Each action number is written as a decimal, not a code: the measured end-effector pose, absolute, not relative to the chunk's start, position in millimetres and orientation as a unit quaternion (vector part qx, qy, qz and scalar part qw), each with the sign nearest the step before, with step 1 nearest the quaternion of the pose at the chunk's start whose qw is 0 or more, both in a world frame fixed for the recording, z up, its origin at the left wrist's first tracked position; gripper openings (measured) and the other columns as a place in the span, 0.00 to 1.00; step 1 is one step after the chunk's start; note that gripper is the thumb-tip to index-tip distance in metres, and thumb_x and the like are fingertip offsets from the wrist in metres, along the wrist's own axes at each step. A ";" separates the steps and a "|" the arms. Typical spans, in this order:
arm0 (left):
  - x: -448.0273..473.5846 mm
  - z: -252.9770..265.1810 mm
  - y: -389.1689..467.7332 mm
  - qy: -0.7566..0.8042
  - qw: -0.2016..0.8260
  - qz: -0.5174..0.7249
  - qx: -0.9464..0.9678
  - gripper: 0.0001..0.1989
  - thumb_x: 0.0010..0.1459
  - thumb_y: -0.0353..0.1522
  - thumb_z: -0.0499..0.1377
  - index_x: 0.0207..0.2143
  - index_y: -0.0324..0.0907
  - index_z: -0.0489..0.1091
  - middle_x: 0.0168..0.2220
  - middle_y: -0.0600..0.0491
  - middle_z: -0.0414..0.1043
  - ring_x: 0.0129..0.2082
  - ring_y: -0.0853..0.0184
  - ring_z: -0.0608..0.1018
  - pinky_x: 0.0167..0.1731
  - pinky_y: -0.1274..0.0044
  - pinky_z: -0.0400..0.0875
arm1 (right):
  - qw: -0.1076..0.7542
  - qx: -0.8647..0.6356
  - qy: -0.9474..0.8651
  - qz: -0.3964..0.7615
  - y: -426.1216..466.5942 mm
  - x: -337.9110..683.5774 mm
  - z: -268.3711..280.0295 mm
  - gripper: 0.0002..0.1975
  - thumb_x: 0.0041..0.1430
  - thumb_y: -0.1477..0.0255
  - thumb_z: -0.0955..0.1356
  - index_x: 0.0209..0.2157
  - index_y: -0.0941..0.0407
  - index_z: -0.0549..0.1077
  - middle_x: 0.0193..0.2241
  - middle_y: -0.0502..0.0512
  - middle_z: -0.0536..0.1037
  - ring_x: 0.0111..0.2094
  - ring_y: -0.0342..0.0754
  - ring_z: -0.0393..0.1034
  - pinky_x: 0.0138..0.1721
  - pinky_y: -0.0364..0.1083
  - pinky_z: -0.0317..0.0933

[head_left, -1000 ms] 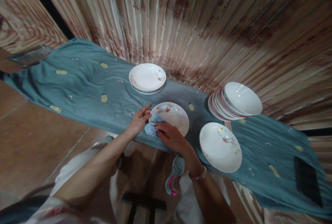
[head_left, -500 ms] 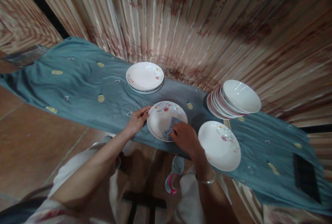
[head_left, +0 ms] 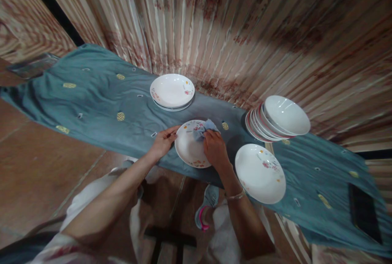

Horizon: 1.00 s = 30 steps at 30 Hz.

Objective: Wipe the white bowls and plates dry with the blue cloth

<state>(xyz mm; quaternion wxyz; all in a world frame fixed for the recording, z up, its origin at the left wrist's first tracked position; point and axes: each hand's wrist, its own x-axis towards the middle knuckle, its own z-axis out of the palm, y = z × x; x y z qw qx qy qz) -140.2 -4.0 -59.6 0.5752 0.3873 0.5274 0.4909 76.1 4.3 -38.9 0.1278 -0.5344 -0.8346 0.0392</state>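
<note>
A white plate (head_left: 188, 147) with a flowered rim lies in front of me on the cloth-covered table. My left hand (head_left: 164, 140) grips its left rim, thumb and fingers closed on the edge. In my right hand (head_left: 215, 146) is a bunched blue-grey cloth (head_left: 203, 130), pressed on the plate's upper right part and rim. The fingers of that hand are closed round the cloth, which hides some of the flower print. A bracelet circles my right wrist.
A small stack of plates (head_left: 172, 90) stands behind, slightly left. On the right, several bowls (head_left: 286, 115) are stacked and leaning, with another flowered plate (head_left: 260, 174) in front of them. A dark phone-like slab (head_left: 364, 213) lies far right on the green tablecloth (head_left: 98, 105). A pleated curtain (head_left: 190, 23) hangs behind.
My right hand has moved the cloth from the plate's lower right area up to its upper right rim. My left hand keeps its hold on the left edge.
</note>
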 end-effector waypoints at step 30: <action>-139.2 -54.5 -0.3 0.542 0.573 0.492 0.368 0.23 0.38 0.36 0.68 0.40 0.40 0.82 0.42 0.47 0.83 0.45 0.53 0.80 0.51 0.65 0.71 | 0.137 -0.368 -0.885 0.250 -25.9 58.0 -20.0 0.16 0.60 0.82 0.65 0.42 0.56 0.81 0.48 0.56 0.82 0.51 0.50 0.74 0.59 0.51 0.65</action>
